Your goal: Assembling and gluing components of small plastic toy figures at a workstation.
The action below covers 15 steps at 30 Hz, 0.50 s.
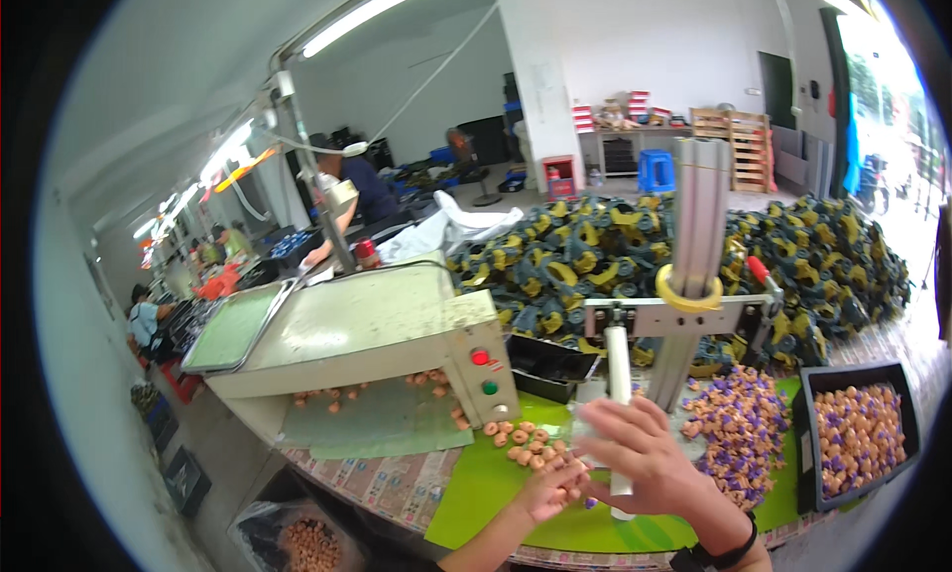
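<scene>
My left hand (548,490) is low over the green mat (476,498), its fingers drawn together beside the press's white rod (619,374). Whatever those fingers hold, if anything, is too small to make out. My right hand (645,455), slightly blurred, passes in front of the rod with its fingers stretched apart and nothing visible in them. Just beyond my left hand lie several loose peach-coloured pieces (526,445). To the right of my right hand spreads a heap of small peach-and-purple parts (739,423). A purple bit shows near my left fingertips.
The press has a metal column (694,215) and a red-tipped lever (758,270). A cream machine (367,309) with buttons stands left. A black crate (808,443) of parts sits right, a black tray (540,374) behind. Dark-and-yellow pieces (833,265) are piled beyond. People work at far left.
</scene>
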Tool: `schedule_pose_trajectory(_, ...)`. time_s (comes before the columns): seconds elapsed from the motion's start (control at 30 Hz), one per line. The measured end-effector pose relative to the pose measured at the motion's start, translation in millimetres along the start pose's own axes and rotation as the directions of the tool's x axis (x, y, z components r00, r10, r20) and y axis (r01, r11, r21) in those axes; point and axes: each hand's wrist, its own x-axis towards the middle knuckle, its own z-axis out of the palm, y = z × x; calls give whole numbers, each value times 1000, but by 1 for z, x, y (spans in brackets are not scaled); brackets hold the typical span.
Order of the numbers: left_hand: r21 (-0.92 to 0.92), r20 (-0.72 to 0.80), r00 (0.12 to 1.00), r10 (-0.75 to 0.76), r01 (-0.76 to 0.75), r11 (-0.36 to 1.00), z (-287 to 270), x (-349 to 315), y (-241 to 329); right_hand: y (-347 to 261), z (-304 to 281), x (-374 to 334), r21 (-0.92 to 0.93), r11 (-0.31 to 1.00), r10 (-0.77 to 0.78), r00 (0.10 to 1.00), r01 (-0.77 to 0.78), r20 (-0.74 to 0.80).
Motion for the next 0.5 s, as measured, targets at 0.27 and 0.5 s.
schedule_pose_trajectory(0.27,-202,-75,997,-31,15,979,7,-85,-14,-16,84,-125,128,680,727,641,-722,-244)
schedule_pose_trajectory(0.5,-210,-67,995,-74,59,976,3,-95,-38,-15,139,-169,376,463,885,438,-803,-156)
